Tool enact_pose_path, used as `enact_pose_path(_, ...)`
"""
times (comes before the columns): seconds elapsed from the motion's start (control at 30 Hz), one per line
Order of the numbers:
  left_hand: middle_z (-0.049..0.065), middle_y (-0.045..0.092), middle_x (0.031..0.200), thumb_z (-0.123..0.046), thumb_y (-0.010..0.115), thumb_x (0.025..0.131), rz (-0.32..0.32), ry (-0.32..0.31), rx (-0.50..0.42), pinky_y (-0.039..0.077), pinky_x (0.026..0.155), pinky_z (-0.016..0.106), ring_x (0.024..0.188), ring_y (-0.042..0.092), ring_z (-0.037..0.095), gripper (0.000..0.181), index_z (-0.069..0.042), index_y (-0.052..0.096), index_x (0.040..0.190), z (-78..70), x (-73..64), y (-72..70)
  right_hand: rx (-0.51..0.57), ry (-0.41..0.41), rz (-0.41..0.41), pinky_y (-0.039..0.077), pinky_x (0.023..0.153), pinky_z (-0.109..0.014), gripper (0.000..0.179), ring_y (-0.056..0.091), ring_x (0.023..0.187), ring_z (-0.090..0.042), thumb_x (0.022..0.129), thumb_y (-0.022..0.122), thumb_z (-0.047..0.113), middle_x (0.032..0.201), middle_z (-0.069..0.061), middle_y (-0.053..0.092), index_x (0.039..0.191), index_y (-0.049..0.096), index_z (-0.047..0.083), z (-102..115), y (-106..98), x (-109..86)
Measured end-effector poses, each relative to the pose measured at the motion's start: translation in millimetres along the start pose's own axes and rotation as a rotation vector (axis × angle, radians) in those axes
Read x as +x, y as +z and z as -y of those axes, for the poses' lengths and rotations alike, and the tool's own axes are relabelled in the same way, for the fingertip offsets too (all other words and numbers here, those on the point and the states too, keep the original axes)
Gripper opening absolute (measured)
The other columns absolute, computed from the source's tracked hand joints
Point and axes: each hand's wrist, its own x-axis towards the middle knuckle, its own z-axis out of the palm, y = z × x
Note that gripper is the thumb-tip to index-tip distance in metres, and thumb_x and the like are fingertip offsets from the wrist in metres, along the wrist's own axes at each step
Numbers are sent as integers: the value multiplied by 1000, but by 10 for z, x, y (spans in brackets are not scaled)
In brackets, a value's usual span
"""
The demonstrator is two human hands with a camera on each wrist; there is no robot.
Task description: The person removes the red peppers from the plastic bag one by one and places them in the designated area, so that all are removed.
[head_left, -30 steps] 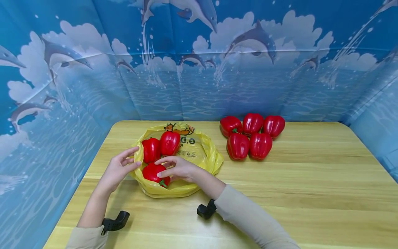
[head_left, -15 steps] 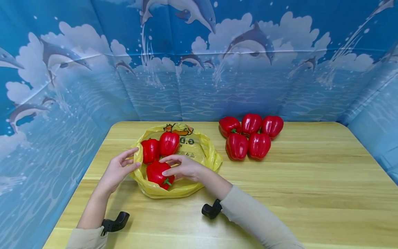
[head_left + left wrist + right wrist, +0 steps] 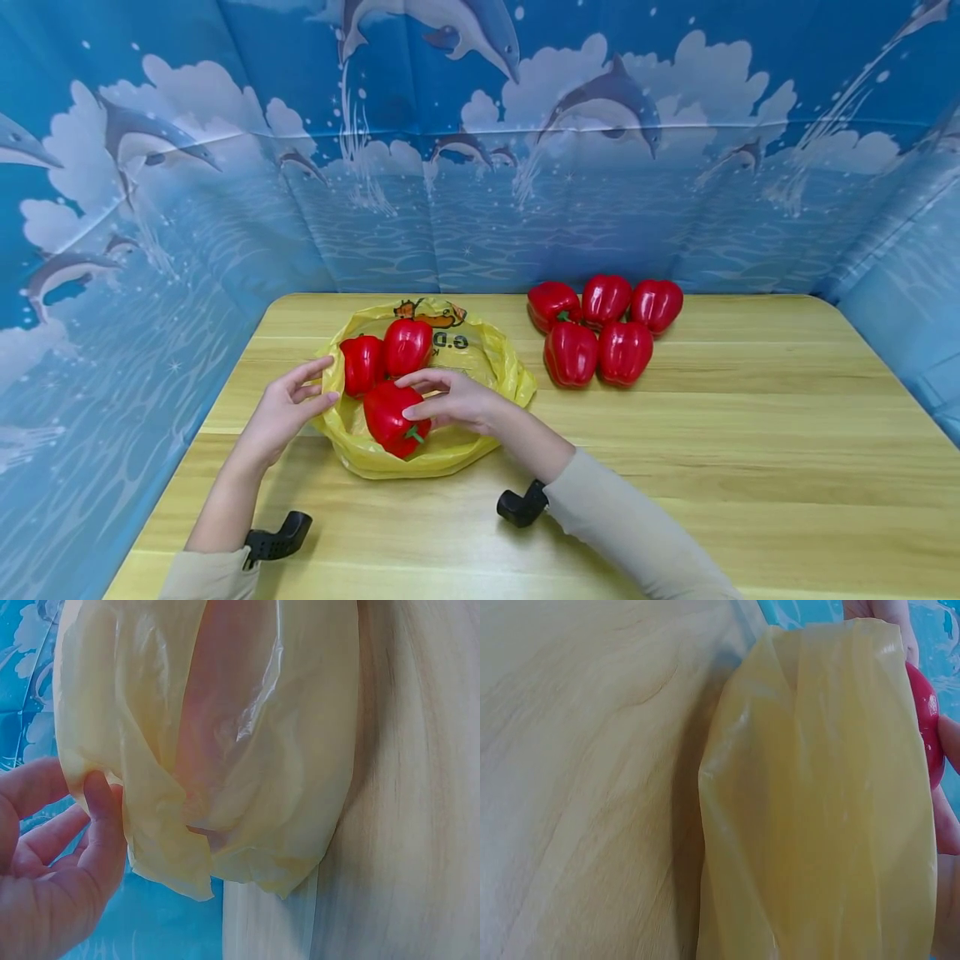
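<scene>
In the head view a yellow plastic bag (image 3: 442,464) lies with its mouth spread wide on the table. My left hand (image 3: 281,410) pinches the bag's left rim between thumb and fingers, which the left wrist view shows close up. My right hand (image 3: 467,405) grips a red bell pepper (image 3: 388,417) with a green stem, over the front of the bag's mouth. Behind it, a red bell pepper (image 3: 363,365) and another bell pepper (image 3: 408,346) rest inside at the left. From the right wrist, the bag's side (image 3: 825,795) hides most of the held pepper (image 3: 925,712).
Several more red bell peppers (image 3: 600,342) stand grouped at the back of the wooden table (image 3: 750,433), right of the bag. A blue curtain (image 3: 480,225) with dolphins rises behind the table and along its sides.
My right hand has moved to the right with the bell pepper, away from the bag's left side, and the pepper has turned slightly. My left hand keeps its place on the rim.
</scene>
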Motion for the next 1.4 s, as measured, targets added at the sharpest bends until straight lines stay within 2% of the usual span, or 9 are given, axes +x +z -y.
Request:
enact_pose_path(0.5, 18, 24, 149, -12, 62, 90, -1, -9, -3, 45, 76, 14, 122, 35, 40, 61, -2, 34, 143, -26, 24, 8, 11, -22, -34, 52, 79, -38, 45, 56, 101, -25, 84, 64, 2, 124, -14, 48, 128, 54, 5, 88, -154, -136)
enact_pose_path(0.83, 19, 23, 149, -12, 61, 90, 2, -16, -8, 46, 77, 15, 123, 34, 41, 61, -2, 33, 143, -50, 31, 13, -24, -47, -41, 51, 81, -37, 47, 56, 101, -23, 86, 63, 3, 130, -15, 45, 131, 51, 4, 170, -293, -265)
enact_pose_path(1.17, 19, 24, 149, -11, 61, 90, -5, -23, -7, 46, 77, 15, 122, 34, 41, 60, -1, 33, 143, -70, 36, 17, -32, -81, -67, 50, 85, -42, 47, 54, 106, -26, 86, 63, 5, 130, -15, 46, 131, 51, 5, 240, -418, -390)
enact_pose_path(1.4, 20, 24, 148, -11, 61, 90, -1, -23, -19, 47, 76, 16, 122, 34, 41, 61, -1, 32, 143, -74, 42, 20, -31, -71, -101, 47, 88, -46, 47, 52, 110, -29, 86, 64, 7, 132, -14, 44, 131, 51, 7, 279, -511, -487)
